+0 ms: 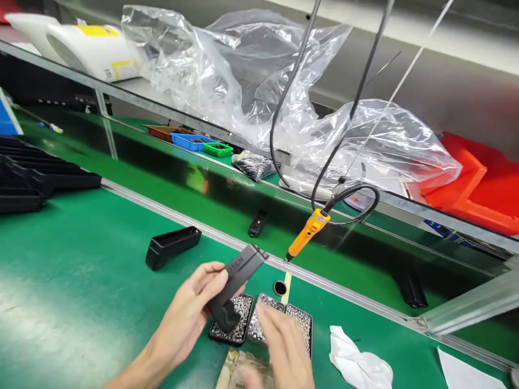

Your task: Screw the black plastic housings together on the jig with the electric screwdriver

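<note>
My left hand is closed round a black plastic housing, held tilted above the bench. Under it stand three small black trays of tiny silver screws, side by side. My right hand reaches down over the middle tray; its fingers are smeared by motion, so its grip is unclear. A second black housing lies on the green mat to the left. An orange electric screwdriver hangs by its black cable just beyond the trays.
A metal rail splits the green bench from a conveyor carrying small black parts. Stacked black trays sit at left, a white cloth at right. Clear plastic bags and red bins fill the shelf behind.
</note>
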Motion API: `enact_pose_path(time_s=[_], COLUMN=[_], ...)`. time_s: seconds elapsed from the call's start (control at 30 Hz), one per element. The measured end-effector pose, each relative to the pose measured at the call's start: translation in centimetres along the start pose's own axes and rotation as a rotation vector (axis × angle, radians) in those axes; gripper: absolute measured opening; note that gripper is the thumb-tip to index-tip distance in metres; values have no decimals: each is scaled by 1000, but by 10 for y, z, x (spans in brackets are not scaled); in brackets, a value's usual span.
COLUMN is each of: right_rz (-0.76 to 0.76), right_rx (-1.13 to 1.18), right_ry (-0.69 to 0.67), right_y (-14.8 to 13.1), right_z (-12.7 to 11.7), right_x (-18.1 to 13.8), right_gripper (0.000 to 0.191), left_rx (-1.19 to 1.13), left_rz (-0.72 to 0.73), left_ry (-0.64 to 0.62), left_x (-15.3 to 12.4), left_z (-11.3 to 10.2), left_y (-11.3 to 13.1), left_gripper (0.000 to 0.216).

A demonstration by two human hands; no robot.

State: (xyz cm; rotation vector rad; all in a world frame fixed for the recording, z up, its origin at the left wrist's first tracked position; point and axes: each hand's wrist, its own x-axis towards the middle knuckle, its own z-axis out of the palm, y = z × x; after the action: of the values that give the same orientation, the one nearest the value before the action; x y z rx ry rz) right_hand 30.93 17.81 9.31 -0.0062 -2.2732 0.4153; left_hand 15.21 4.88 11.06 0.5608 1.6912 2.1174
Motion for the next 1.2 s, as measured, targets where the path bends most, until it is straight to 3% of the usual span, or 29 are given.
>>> enact_pose_path(time_s=[0.07, 0.1, 0.23, 0.3, 0.37, 0.47, 0.57, 0.63, 0.77, 0.93, 1.03, 1.2], right_rz=[-20, -50, -209, -219, -70, 368, 679, 721, 666, 559, 499, 303], right_rx=[-83, -127, -239, -105, 127, 608, 1064, 1162, 867, 488, 402, 276], right_ry=[110, 169, 285, 257, 207, 106, -58, -91, -67, -192, -224, -280], right_y=[-14, -19, -18, -11, -5, 1, 4, 8, 18, 29, 34, 33], right_z=[18, 24, 24, 10, -8, -35, -55, -63, -76, -90, -94, -97], right_x=[5, 9, 16, 11, 0, -14, -18, -17, -24, -60, -78, -87], right_gripper=[76, 77, 61, 53, 47, 57, 72, 75, 72, 51, 54, 63], left_rx=[-270, -347, -314, -294, -315, -255, -8, 133, 302, 492, 520, 650], left_rz=[-152, -202, -208, -162, -84, -24, -54, -42, 52, 230, 278, 325], left_ry=[-106, -140, -234, -316, -420, -533, -534, -478, -413, -507, -588, -614], left_x=[-17, -25, -40, -39, -35, -28, -28, -32, -44, -54, -59, -64], left_z=[14, 19, 27, 25, 19, 10, 8, 10, 17, 24, 24, 19], left_y=[4, 6, 8, 4, -3, -13, -17, -16, -16, -17, -18, -28], left_gripper=[42, 46, 63, 68, 82, 108, 84, 62, 65, 57, 59, 71])
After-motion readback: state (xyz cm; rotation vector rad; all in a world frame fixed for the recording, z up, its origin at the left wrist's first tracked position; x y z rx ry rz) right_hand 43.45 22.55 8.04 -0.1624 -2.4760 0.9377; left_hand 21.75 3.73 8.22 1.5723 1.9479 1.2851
